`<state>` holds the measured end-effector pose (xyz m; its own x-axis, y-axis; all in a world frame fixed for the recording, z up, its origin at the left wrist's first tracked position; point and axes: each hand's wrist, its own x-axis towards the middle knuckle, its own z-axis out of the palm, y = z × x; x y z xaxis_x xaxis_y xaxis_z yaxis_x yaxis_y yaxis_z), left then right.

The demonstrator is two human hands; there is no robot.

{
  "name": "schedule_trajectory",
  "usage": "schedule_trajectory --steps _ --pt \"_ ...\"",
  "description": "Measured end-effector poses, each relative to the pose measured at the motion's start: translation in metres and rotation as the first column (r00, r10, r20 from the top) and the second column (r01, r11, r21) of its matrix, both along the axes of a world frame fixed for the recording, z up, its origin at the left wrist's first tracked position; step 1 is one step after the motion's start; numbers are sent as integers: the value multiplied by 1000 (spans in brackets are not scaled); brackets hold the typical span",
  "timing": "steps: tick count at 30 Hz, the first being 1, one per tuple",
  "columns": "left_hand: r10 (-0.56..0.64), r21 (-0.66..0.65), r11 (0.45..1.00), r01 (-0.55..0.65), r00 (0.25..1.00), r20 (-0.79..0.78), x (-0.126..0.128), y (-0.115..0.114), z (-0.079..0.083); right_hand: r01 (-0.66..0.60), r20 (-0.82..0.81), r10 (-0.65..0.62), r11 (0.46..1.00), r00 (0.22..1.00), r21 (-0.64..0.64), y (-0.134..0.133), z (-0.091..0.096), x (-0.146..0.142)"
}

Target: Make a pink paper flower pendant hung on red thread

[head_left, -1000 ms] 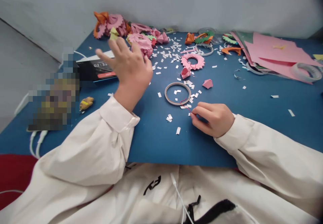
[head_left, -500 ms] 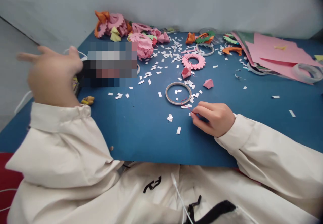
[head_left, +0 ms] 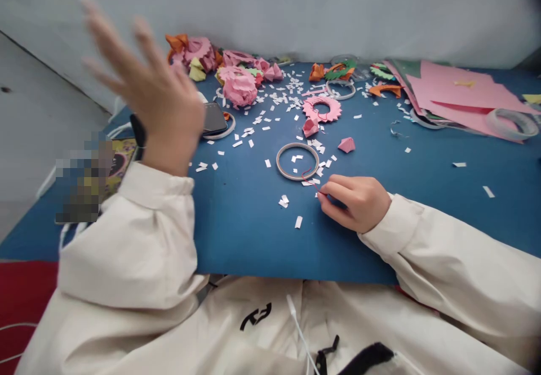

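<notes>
My left hand [head_left: 154,93] is raised above the blue table [head_left: 253,234] at the left, fingers spread apart and blurred, holding nothing. It hangs in front of a dark phone [head_left: 213,118]. My right hand [head_left: 355,201] rests on the table near the middle, fingers pinched on a thin red thread [head_left: 311,179] that curls toward a tape ring [head_left: 297,161]. Small white paper scraps [head_left: 284,200] lie scattered around it. Two folded pink paper pieces [head_left: 346,144] lie just beyond the ring.
Pink and orange paper flowers [head_left: 236,79] pile up at the back by the wall. A pink toothed paper ring [head_left: 323,107] lies mid-table. Pink sheets [head_left: 460,90] and a tape roll [head_left: 507,122] sit at the far right. White cables [head_left: 63,234] hang at the left edge.
My left hand swung from over the phone out to the left, then rose up with fingers spread. The right hand stayed put on the thread.
</notes>
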<state>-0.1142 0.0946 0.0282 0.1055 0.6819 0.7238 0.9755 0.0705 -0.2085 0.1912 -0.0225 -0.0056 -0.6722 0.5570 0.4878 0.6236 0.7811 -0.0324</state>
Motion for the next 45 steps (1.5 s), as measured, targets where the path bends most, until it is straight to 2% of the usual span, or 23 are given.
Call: schedule_trajectory --steps 1,2,4,6,8,11,14,17,21,28,32,35,36,37,39,41,42,43,45 --pt "-68 -14 997 72 977 203 25 -5 0 -2 0 2 1000 1000 -6 0 0 0" --pt "-212 -99 965 242 947 240 50 -10 -2 -3 2 3 1000 1000 -13 0 0 0" --pt "-337 -180 911 372 920 198 89 -16 -10 1 9 -1 1000 1000 -22 1 -1 0" --pt "-511 -323 775 543 839 187 111 -18 -19 7 17 -6 1000 1000 -24 0 0 -1" --pt "-575 -366 686 629 776 259 119 -19 -26 8 26 -8 1000 1000 -24 0 0 -1" --pt "-602 -382 601 702 712 360 119 -20 -28 7 32 -7 1000 999 -28 0 -1 0" --pt "-627 -417 527 740 670 397 123 -21 -28 5 34 -4 999 999 -35 1 -1 0" --pt "-648 -457 484 746 657 386 134 -20 -32 1 38 1 999 999 -42 2 -2 1" --pt "-644 -499 515 697 698 312 142 -14 -36 -8 32 11 997 999 -77 2 -2 1" --pt "-545 -473 668 574 811 215 141 -5 -32 -24 16 26 991 1000 -134 2 -3 2" --pt "-525 -445 698 562 823 215 140 -4 -28 -8 -17 6 989 1000 -148 2 -4 3" --pt "-530 -413 709 571 818 221 135 -17 -15 -19 -3 19 988 1000 -150 2 -4 2" --pt "-538 -421 694 584 810 236 131 -24 -9 -22 6 23 989 1000 -148 2 -4 2" --pt "-535 -449 663 599 798 277 128 -32 -3 -15 3 16 990 1000 -139 2 -4 2" --pt "-552 -501 534 682 729 405 121 -49 9 -3 -6 2 993 1000 -121 1 -5 1" --pt "-589 -469 437 768 638 497 115 -63 19 7 -21 -9 994 1000 -107 1 -7 1" --pt "-605 -497 360 789 603 519 113 -69 22 9 -28 -12 995 1000 -102 0 -8 1" --pt "-613 -519 302 799 580 537 112 -72 24 11 -30 -14 995 999 -99 0 -8 1" --pt "-611 -580 233 780 582 537 111 -76 24 8 -32 -11 996 999 -89 0 -8 1"
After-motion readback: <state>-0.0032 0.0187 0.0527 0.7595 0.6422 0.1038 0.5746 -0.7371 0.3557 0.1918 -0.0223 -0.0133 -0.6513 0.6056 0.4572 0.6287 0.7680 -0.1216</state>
